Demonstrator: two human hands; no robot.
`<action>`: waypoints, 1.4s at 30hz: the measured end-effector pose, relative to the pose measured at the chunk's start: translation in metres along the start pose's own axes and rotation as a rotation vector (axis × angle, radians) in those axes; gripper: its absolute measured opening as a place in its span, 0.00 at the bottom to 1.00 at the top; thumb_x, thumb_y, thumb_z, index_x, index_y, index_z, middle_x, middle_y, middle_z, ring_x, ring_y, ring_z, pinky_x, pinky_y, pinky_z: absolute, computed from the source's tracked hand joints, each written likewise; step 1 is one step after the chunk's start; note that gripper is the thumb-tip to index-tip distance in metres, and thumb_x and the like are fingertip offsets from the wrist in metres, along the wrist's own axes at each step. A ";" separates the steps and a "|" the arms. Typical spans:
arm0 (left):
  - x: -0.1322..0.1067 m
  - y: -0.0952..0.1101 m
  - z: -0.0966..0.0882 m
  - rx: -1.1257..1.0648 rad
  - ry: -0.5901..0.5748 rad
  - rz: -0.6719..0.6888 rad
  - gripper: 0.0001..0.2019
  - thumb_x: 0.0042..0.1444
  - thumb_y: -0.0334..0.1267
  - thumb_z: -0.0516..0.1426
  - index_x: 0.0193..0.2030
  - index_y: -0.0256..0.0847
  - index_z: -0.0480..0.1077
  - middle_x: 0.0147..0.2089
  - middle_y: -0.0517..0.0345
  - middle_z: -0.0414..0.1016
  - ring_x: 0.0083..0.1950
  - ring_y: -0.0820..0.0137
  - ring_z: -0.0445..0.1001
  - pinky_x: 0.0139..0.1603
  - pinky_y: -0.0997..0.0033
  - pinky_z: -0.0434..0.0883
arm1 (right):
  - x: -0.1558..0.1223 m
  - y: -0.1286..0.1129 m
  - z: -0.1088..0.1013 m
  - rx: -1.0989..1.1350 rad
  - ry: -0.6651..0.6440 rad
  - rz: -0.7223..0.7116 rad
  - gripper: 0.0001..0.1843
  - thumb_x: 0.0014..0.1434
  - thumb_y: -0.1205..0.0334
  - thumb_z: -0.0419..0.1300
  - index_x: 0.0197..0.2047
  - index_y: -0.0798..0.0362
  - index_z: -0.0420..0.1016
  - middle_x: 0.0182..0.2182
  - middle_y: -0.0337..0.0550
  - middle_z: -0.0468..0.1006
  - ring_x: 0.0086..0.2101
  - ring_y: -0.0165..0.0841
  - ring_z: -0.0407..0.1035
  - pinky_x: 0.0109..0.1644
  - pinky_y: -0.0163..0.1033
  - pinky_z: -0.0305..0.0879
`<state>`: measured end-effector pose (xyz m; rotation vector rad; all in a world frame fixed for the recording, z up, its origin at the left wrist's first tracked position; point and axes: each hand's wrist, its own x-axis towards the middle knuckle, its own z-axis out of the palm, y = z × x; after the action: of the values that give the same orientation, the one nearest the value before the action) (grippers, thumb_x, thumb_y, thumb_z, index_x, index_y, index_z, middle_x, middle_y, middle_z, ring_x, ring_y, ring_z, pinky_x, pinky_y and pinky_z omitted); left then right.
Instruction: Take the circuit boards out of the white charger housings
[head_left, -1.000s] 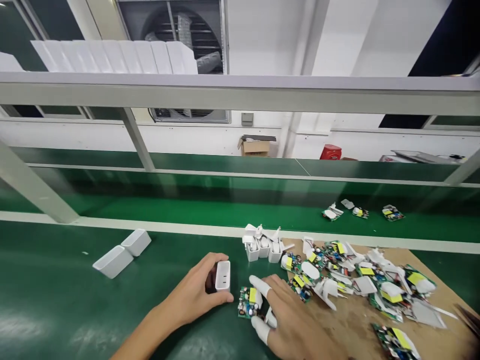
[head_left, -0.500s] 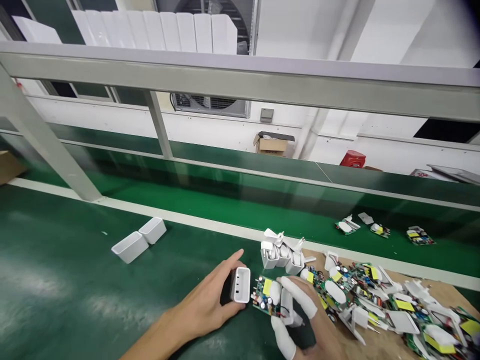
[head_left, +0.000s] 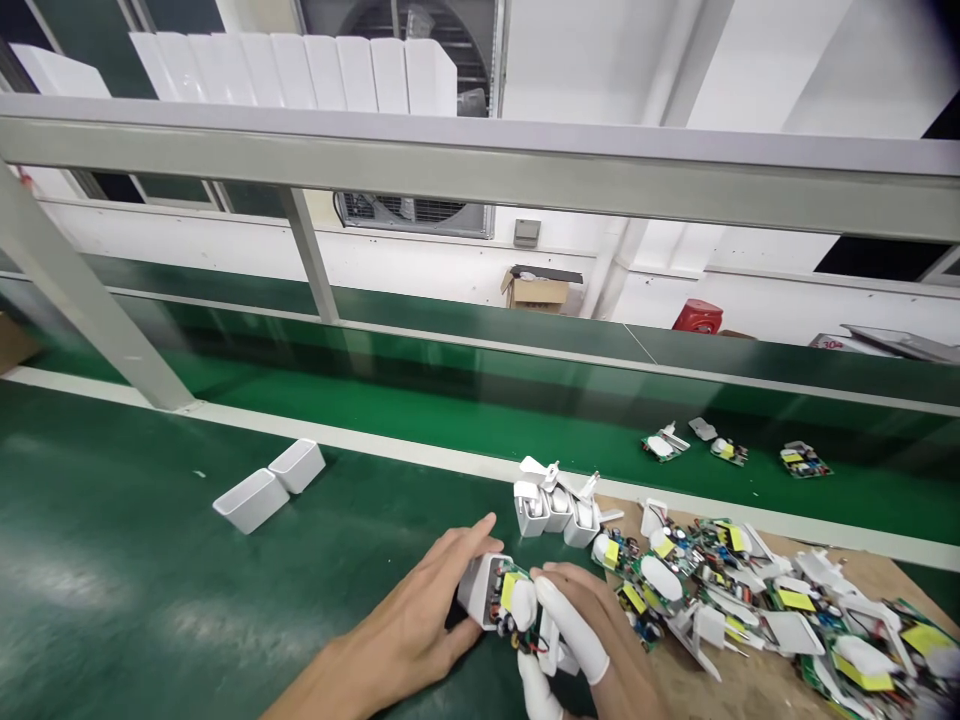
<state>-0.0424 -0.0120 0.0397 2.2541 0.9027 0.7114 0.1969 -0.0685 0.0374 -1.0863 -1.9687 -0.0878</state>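
Observation:
My left hand [head_left: 431, 600] is closed round a white plastic charger case [head_left: 475, 592], its open end facing right. In my right hand [head_left: 577, 625], which wears white finger cots, is a circuit board [head_left: 516, 600] with a yellow label, a white blob and a white plug cover attached by wires. The board's left edge sits at the mouth of the case, partly inside it. Just beyond my hands stand several white cases [head_left: 556, 508] with boards and plug covers in them.
Loose circuit boards with covers [head_left: 720, 590] lie heaped on brown cardboard [head_left: 694, 680] at right. Two white cases [head_left: 253, 500] stand at left. A few boards [head_left: 664, 443] rest on the green belt [head_left: 420, 410] behind. A grey metal rail [head_left: 480, 170] crosses above.
My right hand has moved left, bringing the circuit board from beside the case into its mouth. The case has tilted slightly in my left hand. The whole view has shifted a little.

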 end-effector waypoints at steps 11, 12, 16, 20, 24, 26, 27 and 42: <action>0.000 -0.001 0.003 0.017 0.006 0.028 0.47 0.66 0.23 0.55 0.82 0.58 0.33 0.69 0.48 0.70 0.70 0.55 0.68 0.70 0.46 0.71 | -0.005 0.006 0.005 -0.035 -0.036 -0.029 0.38 0.59 0.76 0.55 0.72 0.54 0.61 0.55 0.58 0.80 0.58 0.49 0.75 0.59 0.54 0.78; 0.000 -0.001 0.003 0.017 0.007 0.028 0.47 0.66 0.23 0.55 0.82 0.58 0.33 0.69 0.48 0.70 0.70 0.55 0.68 0.71 0.45 0.71 | -0.005 0.006 0.004 -0.038 -0.044 -0.025 0.38 0.59 0.76 0.55 0.73 0.54 0.60 0.55 0.58 0.80 0.59 0.49 0.74 0.59 0.54 0.78; 0.001 0.000 0.003 0.012 0.003 0.017 0.47 0.67 0.24 0.55 0.82 0.58 0.34 0.69 0.48 0.70 0.70 0.55 0.68 0.70 0.47 0.71 | -0.003 0.004 0.004 -0.037 -0.050 -0.012 0.36 0.61 0.77 0.55 0.72 0.55 0.61 0.55 0.57 0.79 0.60 0.48 0.73 0.59 0.53 0.77; 0.000 0.002 0.003 0.006 -0.006 0.006 0.46 0.67 0.25 0.56 0.82 0.57 0.33 0.70 0.48 0.69 0.69 0.56 0.68 0.71 0.48 0.71 | -0.002 0.004 0.003 -0.017 -0.028 -0.005 0.32 0.63 0.76 0.55 0.69 0.56 0.64 0.56 0.57 0.78 0.60 0.47 0.70 0.60 0.52 0.76; 0.001 0.003 0.003 -0.004 -0.009 0.025 0.47 0.68 0.25 0.56 0.82 0.57 0.31 0.70 0.48 0.69 0.69 0.57 0.68 0.70 0.48 0.70 | 0.002 0.004 0.001 -0.007 -0.016 -0.022 0.31 0.64 0.75 0.55 0.70 0.57 0.63 0.55 0.58 0.78 0.59 0.47 0.72 0.57 0.52 0.77; 0.001 0.003 0.003 0.000 -0.005 0.019 0.47 0.68 0.25 0.56 0.82 0.57 0.31 0.70 0.48 0.69 0.69 0.56 0.68 0.70 0.48 0.71 | 0.006 0.003 -0.002 -0.015 -0.018 -0.040 0.31 0.64 0.74 0.56 0.70 0.56 0.63 0.54 0.57 0.79 0.56 0.46 0.74 0.55 0.51 0.79; 0.001 0.003 0.003 0.004 -0.005 0.015 0.47 0.68 0.25 0.56 0.82 0.56 0.31 0.70 0.47 0.69 0.69 0.56 0.68 0.70 0.47 0.71 | 0.007 0.003 -0.003 -0.022 -0.019 -0.045 0.31 0.64 0.74 0.56 0.70 0.55 0.63 0.53 0.57 0.79 0.55 0.46 0.75 0.54 0.51 0.79; 0.001 0.002 0.005 0.013 -0.007 0.014 0.49 0.66 0.23 0.57 0.82 0.58 0.31 0.70 0.49 0.69 0.69 0.56 0.67 0.72 0.46 0.67 | 0.006 0.005 -0.004 -0.039 -0.046 -0.067 0.32 0.64 0.75 0.56 0.71 0.58 0.62 0.54 0.59 0.78 0.57 0.45 0.72 0.55 0.50 0.78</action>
<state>-0.0374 -0.0141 0.0378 2.2756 0.8915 0.7056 0.2014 -0.0634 0.0426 -1.0563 -2.0528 -0.1383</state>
